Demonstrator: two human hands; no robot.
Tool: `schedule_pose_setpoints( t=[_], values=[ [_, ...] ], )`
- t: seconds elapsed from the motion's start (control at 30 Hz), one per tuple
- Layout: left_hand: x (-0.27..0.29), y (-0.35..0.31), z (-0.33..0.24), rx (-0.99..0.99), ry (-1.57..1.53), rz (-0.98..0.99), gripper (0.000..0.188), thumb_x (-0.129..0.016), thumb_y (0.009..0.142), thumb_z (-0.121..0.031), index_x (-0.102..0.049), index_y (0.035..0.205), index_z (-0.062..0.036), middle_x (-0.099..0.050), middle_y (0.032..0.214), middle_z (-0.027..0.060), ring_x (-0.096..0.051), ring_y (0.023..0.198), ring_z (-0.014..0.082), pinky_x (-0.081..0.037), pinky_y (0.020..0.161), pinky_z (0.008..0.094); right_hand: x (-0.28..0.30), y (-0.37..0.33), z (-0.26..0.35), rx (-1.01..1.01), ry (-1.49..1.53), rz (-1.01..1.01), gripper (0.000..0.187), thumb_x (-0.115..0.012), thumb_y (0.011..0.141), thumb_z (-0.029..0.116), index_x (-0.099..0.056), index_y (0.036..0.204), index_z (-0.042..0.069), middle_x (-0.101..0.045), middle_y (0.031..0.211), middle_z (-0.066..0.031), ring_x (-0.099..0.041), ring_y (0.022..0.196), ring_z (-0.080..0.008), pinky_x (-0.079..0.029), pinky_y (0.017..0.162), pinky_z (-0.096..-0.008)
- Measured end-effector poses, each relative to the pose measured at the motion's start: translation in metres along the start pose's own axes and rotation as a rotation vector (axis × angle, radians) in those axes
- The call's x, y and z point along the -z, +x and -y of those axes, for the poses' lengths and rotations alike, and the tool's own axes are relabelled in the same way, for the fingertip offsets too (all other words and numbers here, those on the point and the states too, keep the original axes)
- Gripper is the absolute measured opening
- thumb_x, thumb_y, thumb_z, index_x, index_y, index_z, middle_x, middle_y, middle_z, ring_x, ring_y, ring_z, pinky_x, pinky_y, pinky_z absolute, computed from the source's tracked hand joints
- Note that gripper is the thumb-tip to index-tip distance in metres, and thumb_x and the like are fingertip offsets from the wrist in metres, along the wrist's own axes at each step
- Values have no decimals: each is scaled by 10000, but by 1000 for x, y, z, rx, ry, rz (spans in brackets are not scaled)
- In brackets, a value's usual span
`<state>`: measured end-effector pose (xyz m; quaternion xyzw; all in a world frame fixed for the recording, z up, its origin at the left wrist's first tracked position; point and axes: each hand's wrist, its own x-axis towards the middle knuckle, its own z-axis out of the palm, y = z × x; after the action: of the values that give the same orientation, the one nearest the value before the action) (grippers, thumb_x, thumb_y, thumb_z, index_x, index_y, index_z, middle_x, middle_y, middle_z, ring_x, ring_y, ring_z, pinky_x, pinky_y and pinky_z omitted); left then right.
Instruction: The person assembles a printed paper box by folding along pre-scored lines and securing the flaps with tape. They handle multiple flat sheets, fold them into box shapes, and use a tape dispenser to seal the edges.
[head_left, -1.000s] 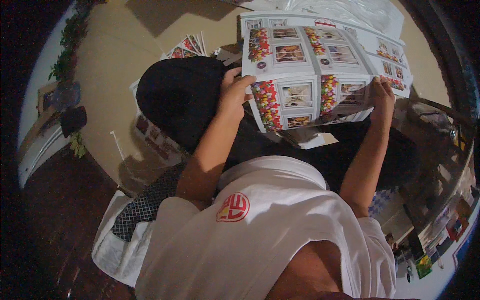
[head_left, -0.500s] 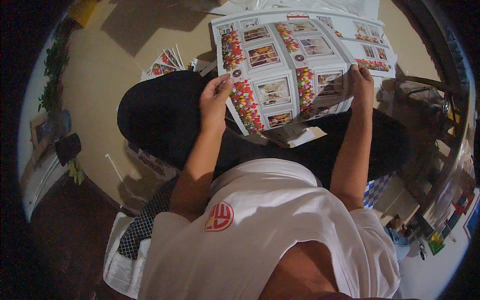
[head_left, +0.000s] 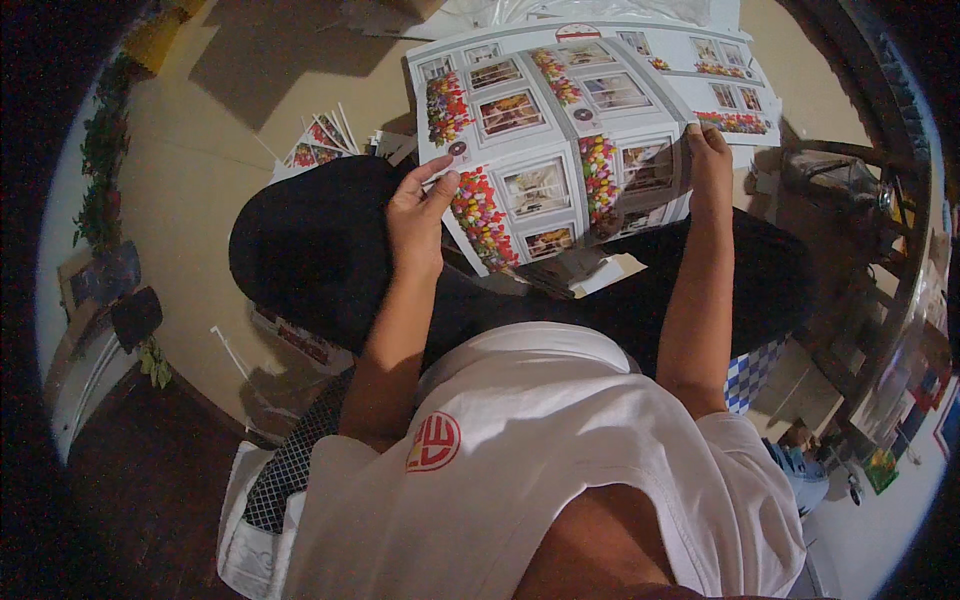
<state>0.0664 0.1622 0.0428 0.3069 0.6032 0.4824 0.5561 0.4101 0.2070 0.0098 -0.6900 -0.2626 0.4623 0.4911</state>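
Note:
A printed sheet (head_left: 537, 188), showing windows and colourful tulips on pale grey, hangs between my two hands above my lap. My left hand (head_left: 418, 205) pinches its left edge between thumb and fingers. On the opposite edge, my right hand (head_left: 709, 160) has its fingers closed round the sheet, which bows along its length. Behind and partly under it lies a larger white printed board (head_left: 733, 97) with similar windows and flowers. Below the held sheet, a cut white piece (head_left: 612, 272) shows between my legs.
Cut flower-printed strips (head_left: 322, 143) lie on the beige floor (head_left: 190, 200) beyond my left knee. Clear plastic wrapping (head_left: 640, 12) is at the far edge. A glass-sided object (head_left: 835, 180) stands at the right, near a blue-and-white checked surface (head_left: 750, 378). Green plants (head_left: 95, 190) line the left.
The held sheet and both hands have shifted slightly left in view, along with the scene around them. My left hand sits a little lower; both grips continue.

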Motion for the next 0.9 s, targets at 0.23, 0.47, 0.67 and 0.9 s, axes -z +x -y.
schedule_pose_setpoints(
  t=[0.23, 0.47, 0.67, 0.9],
  values=[
    [-4, -4, 0, -71, -93, 45, 311, -655, 815, 12, -590, 1119, 36, -629, 1049, 93, -607, 897, 120, -485, 815, 251, -3, 3, -5, -34, -9, -21, 182, -546, 909, 209, -592, 916, 33, -550, 719, -20, -509, 609, -112, -423, 550, -267],
    [-12, -6, -1, -17, -142, -43, 280, -623, 830, 14, -593, 1108, 32, -626, 1045, 96, -598, 897, 121, -475, 819, 253, 1, -2, 0, -64, 37, 2, 162, -560, 901, 204, -568, 840, 54, -527, 653, -2, -478, 523, -103, -398, 472, -271],
    [-14, -5, 2, -53, -171, -81, 300, -633, 809, 43, -587, 1104, 29, -613, 1042, 88, -597, 892, 115, -484, 804, 252, 3, 1, 0, -70, 92, 23, 181, -614, 878, 208, -610, 966, 50, -588, 813, 7, -528, 736, -97, -415, 675, -248],
    [-14, -2, 6, -45, -201, -78, 287, -627, 815, 38, -582, 1099, 32, -618, 1038, 95, -600, 887, 127, -488, 812, 266, 7, 0, 2, -13, 101, 46, 214, -635, 877, 244, -620, 978, 56, -602, 868, 15, -525, 789, -81, -410, 714, -236]
  ],
)
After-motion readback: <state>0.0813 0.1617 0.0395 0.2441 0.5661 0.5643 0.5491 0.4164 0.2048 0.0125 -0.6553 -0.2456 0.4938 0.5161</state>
